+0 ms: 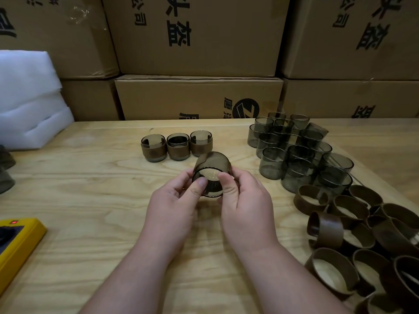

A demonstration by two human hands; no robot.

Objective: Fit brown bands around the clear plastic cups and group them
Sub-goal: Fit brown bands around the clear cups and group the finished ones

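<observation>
Working L to R across the wooden table [90, 177]: white foam [27, 96] sits at far left, with a yellow device [18, 243] at the near-left edge; neither is part of this step.

Three banded cups [178, 146] stand upright in a row at centre rear, touching or nearly so. We treat this row as the group to extend.

Left hand [174, 200]: fingers curled, thumb pressed on the near rim of the held cup [212, 175]. Right hand [243, 200]: likewise curled round it, thumb on the rim opposite. The cup is lifted off the table, tilted on its side with one end facing us, just in front of the row. A brown band [204, 160] wraps its far portion; whether it is fully seated we cannot tell.

Procedure, as we judge it: keep both thumbs braced on the rim, push the band evenly w/ the fingertips, rotate approx. a quarter turn between pushes to avoid skew. Then stand the cup beside the row.

Unbanded cups [294, 155] cluster at right rear; loose bands [353, 234] pile at near right, some overlapping.
</observation>
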